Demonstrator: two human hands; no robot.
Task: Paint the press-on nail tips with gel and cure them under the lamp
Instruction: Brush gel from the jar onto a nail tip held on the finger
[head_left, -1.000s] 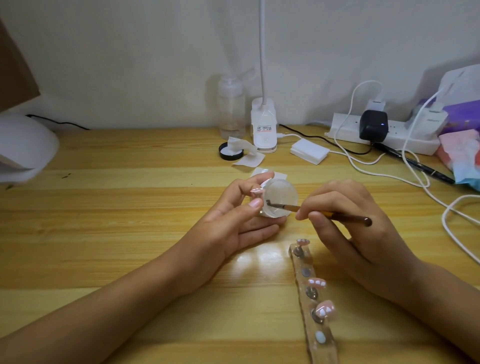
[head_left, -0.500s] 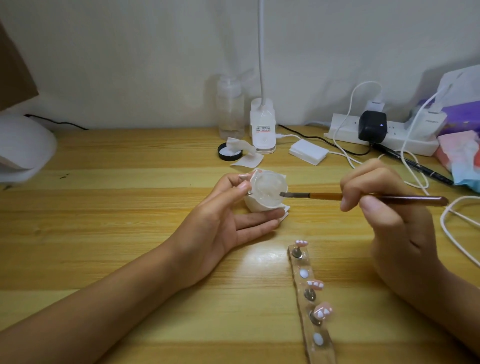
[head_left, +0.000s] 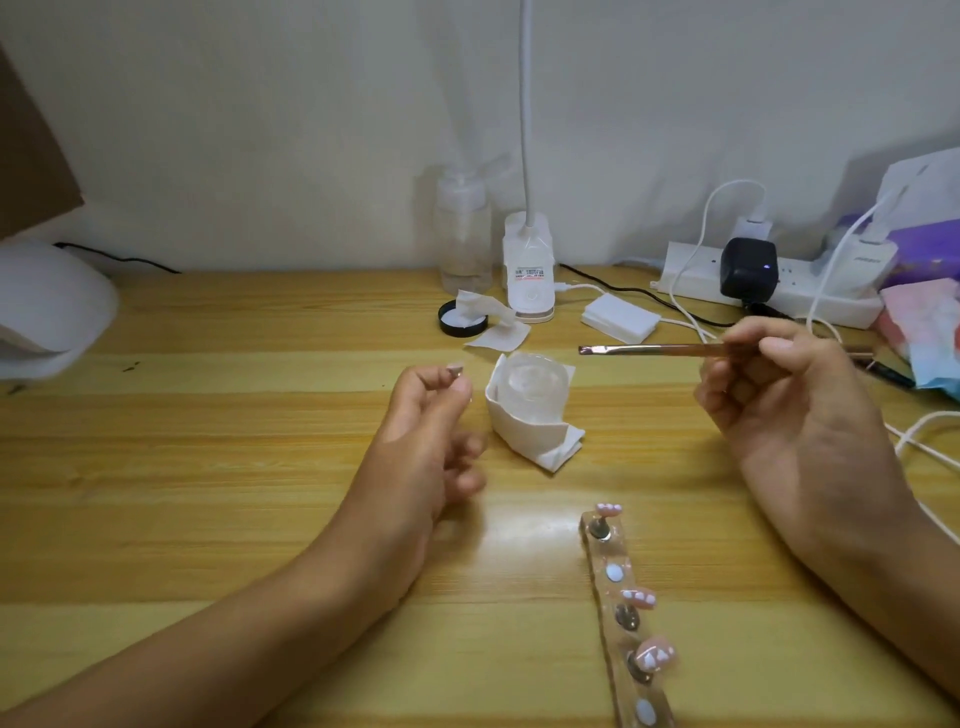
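Three painted nail tips (head_left: 639, 597) are sitting on studs along the clear holder strip (head_left: 610, 592). The strip is lying on the wooden table (head_left: 208, 467) near the front edge, between the forearms and closer to the right one. Tips are showing pink with white marks; finer detail is too small to read.

Beyond the strip, the gel jar (head_left: 530, 382) is standing upright and open, wrapped in folded white paper (head_left: 545, 441), with neither hand touching it.

Right hand (head_left: 779, 400) is pinching the brush (head_left: 660, 351) between thumb and curled fingers. It is holding the brush level in the air, bristle end pointing left, above the jar and apart from it.

Left hand (head_left: 431, 431) is just left of the jar, fingers loosely curled and gripping nothing.

White curing lamp (head_left: 47, 312) is sitting at the far left edge, blurred.

Along the wall are standing a clear bottle (head_left: 464, 234), a desk lamp base (head_left: 529, 275) and a power strip (head_left: 769, 296). A black cap (head_left: 448, 322) is lying in front of the bottle.
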